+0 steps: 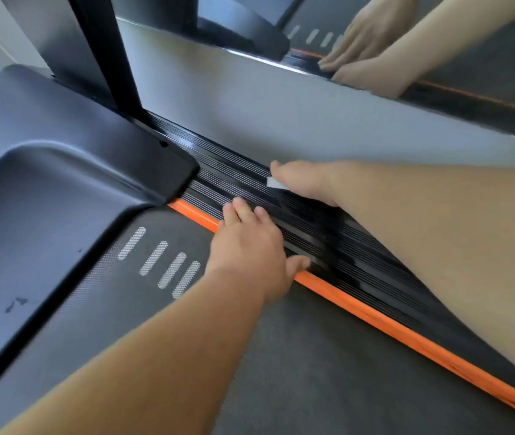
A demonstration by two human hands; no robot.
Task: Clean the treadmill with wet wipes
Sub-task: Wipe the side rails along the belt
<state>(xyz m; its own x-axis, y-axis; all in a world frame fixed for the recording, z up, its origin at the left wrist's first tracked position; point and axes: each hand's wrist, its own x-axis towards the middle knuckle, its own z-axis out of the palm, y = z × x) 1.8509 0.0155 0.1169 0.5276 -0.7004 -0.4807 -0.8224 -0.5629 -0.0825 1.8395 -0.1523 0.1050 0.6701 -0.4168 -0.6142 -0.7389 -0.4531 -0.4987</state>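
My right hand [306,183] grips a folded white wet wipe [276,182] on the ribbed black side rail [353,246]. My left hand [250,243] lies flat beside it. I judge the cleaning partway done.

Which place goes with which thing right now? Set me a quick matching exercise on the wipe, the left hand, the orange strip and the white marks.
Things:
1. wet wipe
2. left hand
3. orange strip
4. white oval marks

Places:
A. printed on the grey belt
B. running between the belt and the ribbed rail
C. held by the right hand against the rail
D. lying flat across the strip, fingers on the rail

Pairs: 1-C, 2-D, 3-B, 4-A
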